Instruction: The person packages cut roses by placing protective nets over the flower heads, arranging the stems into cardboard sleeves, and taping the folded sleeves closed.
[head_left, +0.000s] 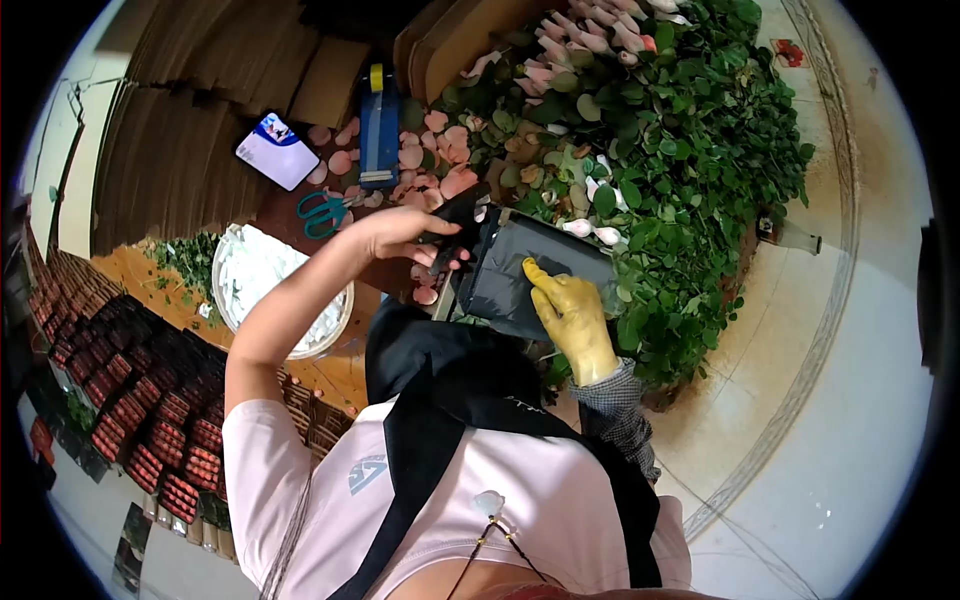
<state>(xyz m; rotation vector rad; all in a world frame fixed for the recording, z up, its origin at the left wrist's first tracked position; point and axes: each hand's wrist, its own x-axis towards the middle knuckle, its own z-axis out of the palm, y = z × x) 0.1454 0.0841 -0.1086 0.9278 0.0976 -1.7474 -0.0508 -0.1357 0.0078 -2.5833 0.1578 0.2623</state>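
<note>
My left hand is bare, with thumb and fingers closed around a dark object beside the left edge of a black flat tray-like piece. What exactly the dark object is cannot be made out. My right hand wears a yellow glove and rests on the black piece, index finger stretched out over its surface and the other fingers partly bent, holding nothing visible. Two pale flower buds lie at the piece's upper edge.
Leafy stems and pink roses pile up at the right. Loose petals, a blue tape dispenser, a phone and teal scissors lie ahead. A white tub and stacked cardboard are at the left.
</note>
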